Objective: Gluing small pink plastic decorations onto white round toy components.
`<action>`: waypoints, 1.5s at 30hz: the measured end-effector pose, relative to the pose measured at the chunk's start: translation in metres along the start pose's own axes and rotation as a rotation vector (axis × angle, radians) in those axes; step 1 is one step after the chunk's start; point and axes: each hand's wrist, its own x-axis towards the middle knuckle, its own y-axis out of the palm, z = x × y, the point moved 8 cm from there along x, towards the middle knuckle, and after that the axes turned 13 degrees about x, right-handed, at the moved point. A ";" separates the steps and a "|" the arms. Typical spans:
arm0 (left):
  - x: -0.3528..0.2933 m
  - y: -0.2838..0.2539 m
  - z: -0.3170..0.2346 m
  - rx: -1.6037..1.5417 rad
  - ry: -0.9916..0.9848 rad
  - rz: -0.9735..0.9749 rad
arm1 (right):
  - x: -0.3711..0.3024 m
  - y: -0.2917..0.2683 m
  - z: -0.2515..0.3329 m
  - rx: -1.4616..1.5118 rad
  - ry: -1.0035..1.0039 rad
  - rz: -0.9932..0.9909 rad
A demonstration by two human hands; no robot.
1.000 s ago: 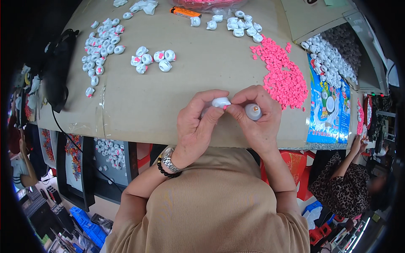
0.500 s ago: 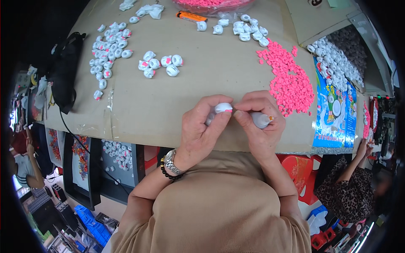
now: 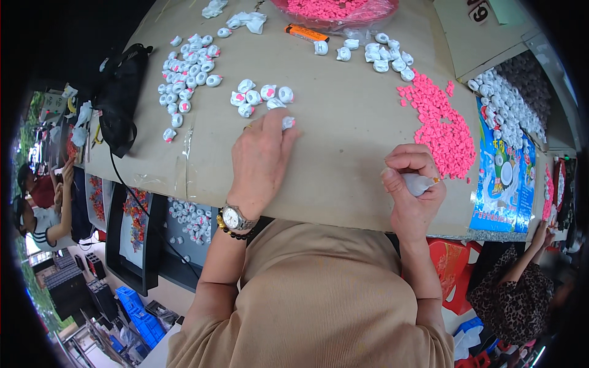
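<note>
My left hand [image 3: 261, 162] is stretched forward over the table, its fingertips closed on a small white cat-head-shaped piece [image 3: 288, 122] with a pink spot. Just beyond those fingers sits a small group of like white pieces [image 3: 253, 97], several bearing pink bits. In my right hand [image 3: 410, 196], off to the right, is a small translucent squeeze bottle [image 3: 418, 184], its orange-tipped nozzle pointing right. That hand's thumb and forefinger are brought together; whether a tiny bit lies between them I cannot tell. Beside it spreads a pile of small pink pieces [image 3: 445, 132].
White pieces form a larger cluster [image 3: 189, 76] at left and a smaller one [image 3: 383, 52] at back right. A pink-filled bowl [image 3: 392, 9], orange pack [image 3: 307, 32], black bag [image 3: 119, 98] with cable, blue printed sheet [image 3: 491, 205] and open box [image 3: 491, 40] surround them. Co-workers sit either side.
My left hand has moved forward and left to the small group, carrying the white piece. My right hand has drawn apart to the right with the bottle. The view has shifted slightly.
</note>
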 end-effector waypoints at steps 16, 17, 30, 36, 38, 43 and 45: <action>-0.037 0.039 -0.072 -2.054 -0.707 0.699 | 0.006 -0.005 0.009 -0.247 0.068 0.117; -0.038 0.041 -0.072 -2.107 -0.667 0.712 | 0.007 -0.007 0.012 -0.337 0.036 0.160; -0.051 0.062 -0.083 -2.339 -0.737 0.721 | 0.002 -0.022 0.023 0.146 0.011 -0.023; -0.051 0.057 -0.082 -2.260 -0.802 0.689 | -0.001 -0.029 0.028 0.189 -0.104 -0.069; -0.051 0.057 -0.082 -2.264 -0.793 0.677 | -0.003 -0.031 0.029 0.191 -0.134 -0.080; -0.053 0.060 -0.079 -2.207 -0.879 0.637 | -0.011 -0.031 0.034 0.133 -0.185 -0.063; -0.055 0.059 -0.078 -2.107 -0.910 0.643 | -0.011 -0.026 0.039 0.095 -0.257 -0.015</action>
